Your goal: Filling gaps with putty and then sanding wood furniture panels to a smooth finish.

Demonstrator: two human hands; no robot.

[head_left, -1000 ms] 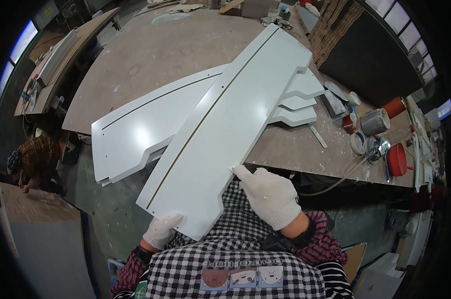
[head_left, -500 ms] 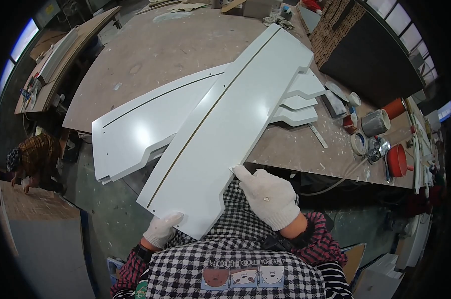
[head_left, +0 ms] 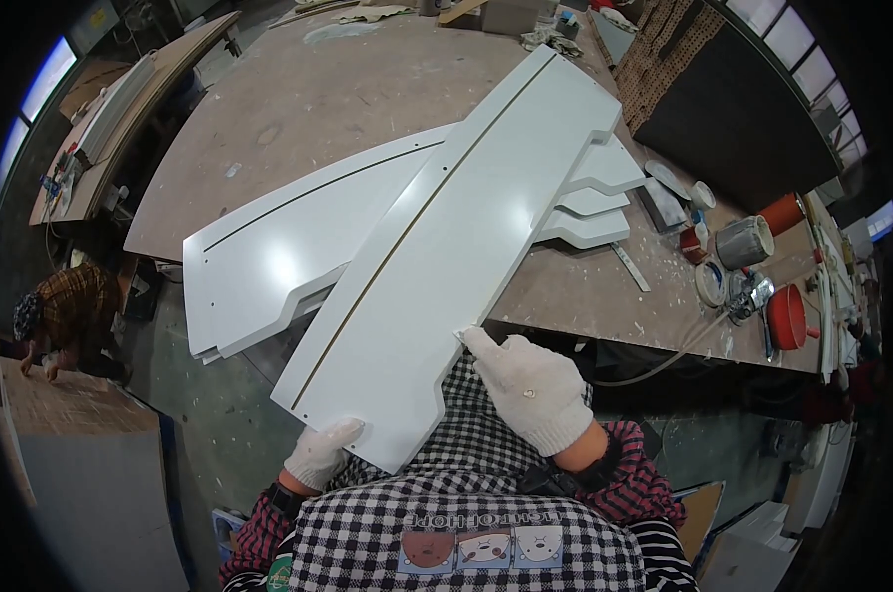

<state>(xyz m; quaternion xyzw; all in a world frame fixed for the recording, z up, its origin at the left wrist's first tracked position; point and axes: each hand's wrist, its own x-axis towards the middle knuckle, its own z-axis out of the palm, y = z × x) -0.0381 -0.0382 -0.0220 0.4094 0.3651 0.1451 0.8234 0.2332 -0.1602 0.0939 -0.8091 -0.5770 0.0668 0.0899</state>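
Note:
A long white panel (head_left: 456,232) with a dark groove, small holes and a notched right edge slants from my lap up over the table. My left hand (head_left: 320,454), in a white knit glove, is closed on the panel's near end, thumb on top and the other fingers hidden beneath. At the panel's right edge, beside the notch, my gloved right hand (head_left: 532,390) presses a fingertip to the rim; its remaining fingers are curled or hidden. Under the long panel lies another grooved white panel (head_left: 269,252), and notched white ends (head_left: 590,229) stick out on the right.
The brown table (head_left: 298,94) carries a metal can (head_left: 744,243), a red container (head_left: 788,318), a tape roll (head_left: 710,283) and a spray gun (head_left: 752,296) with a hose. A dark board (head_left: 733,118) stands behind them. At far left another person (head_left: 72,316) bends over a board.
The panels and both my hands stay almost still. At far left, the other person's hands have shifted slightly.

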